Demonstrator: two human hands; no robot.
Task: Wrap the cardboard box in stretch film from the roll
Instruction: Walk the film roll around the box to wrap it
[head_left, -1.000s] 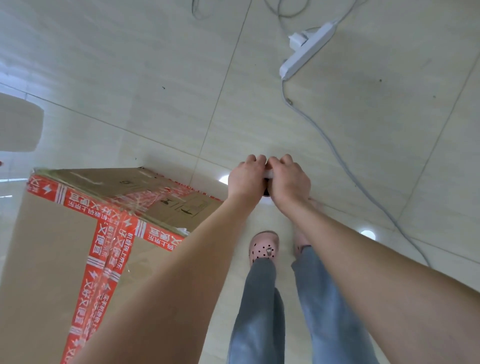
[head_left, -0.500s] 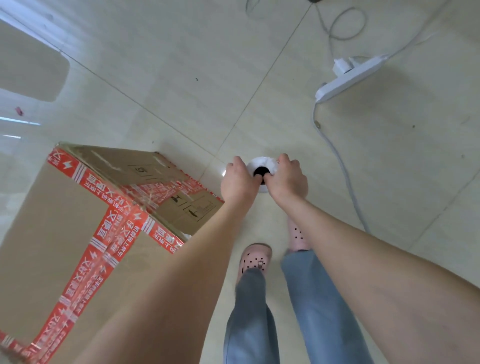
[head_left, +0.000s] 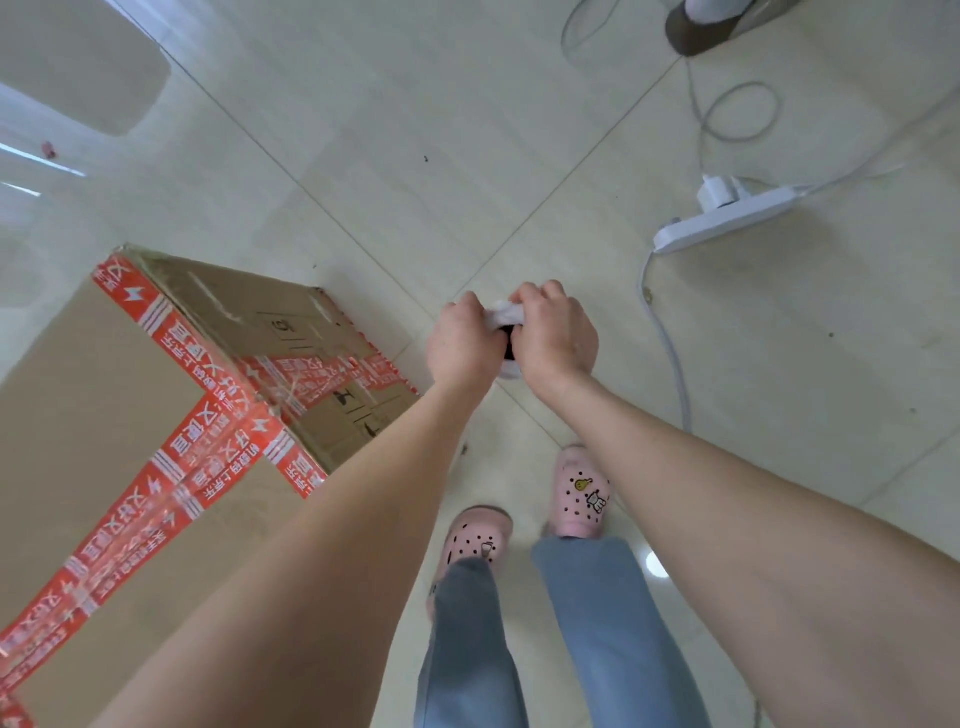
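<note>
A tall cardboard box (head_left: 93, 395) with red printed tape over its top and edges stands on the floor at the left. To its right, at arm's length, my left hand (head_left: 462, 340) and my right hand (head_left: 556, 332) together clasp a white film roll (head_left: 506, 314) seen end-on, with its dark core showing between them. Most of the roll is hidden by my fingers. Glossy film shows over the taped upper corner of the box. Whether a strand of film runs from roll to box I cannot tell.
A white power strip (head_left: 727, 218) with a plug and grey cables (head_left: 670, 353) lies on the tiled floor at the right, close to my feet in pink clogs (head_left: 579, 491). A dark base of some object (head_left: 711, 26) sits at the top right.
The view has swung: box and hands now sit further right and lower, and the power strip has shifted right. My hands have closed tighter over the roll's end, hiding more of it.
</note>
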